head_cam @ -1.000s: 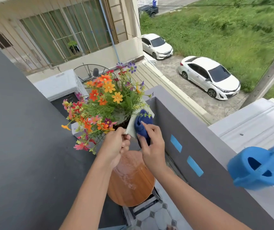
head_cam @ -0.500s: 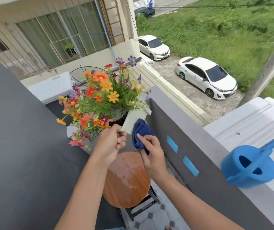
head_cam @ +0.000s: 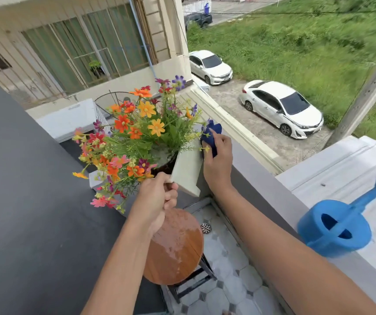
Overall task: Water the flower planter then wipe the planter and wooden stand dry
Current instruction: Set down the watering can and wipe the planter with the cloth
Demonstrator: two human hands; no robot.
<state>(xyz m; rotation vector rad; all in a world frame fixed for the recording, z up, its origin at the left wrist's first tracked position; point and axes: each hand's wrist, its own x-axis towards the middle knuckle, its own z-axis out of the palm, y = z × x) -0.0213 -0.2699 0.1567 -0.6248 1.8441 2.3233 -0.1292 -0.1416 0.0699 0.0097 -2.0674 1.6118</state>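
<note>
With watering apparently done, the left hand (head_cam: 157, 196) is closed on the planter (head_cam: 186, 171), held above the wet wooden stand (head_cam: 175, 248), while the right hand (head_cam: 217, 155) grips a blue cloth (head_cam: 212, 135) against the planter's side, leaving the stand unwiped.

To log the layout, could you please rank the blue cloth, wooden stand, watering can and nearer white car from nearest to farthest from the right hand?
1. Blue cloth: gripped in the right hand.
2. Wooden stand: below, left.
3. Watering can: right, on the ledge.
4. Nearer white car: far down in the street.
</note>
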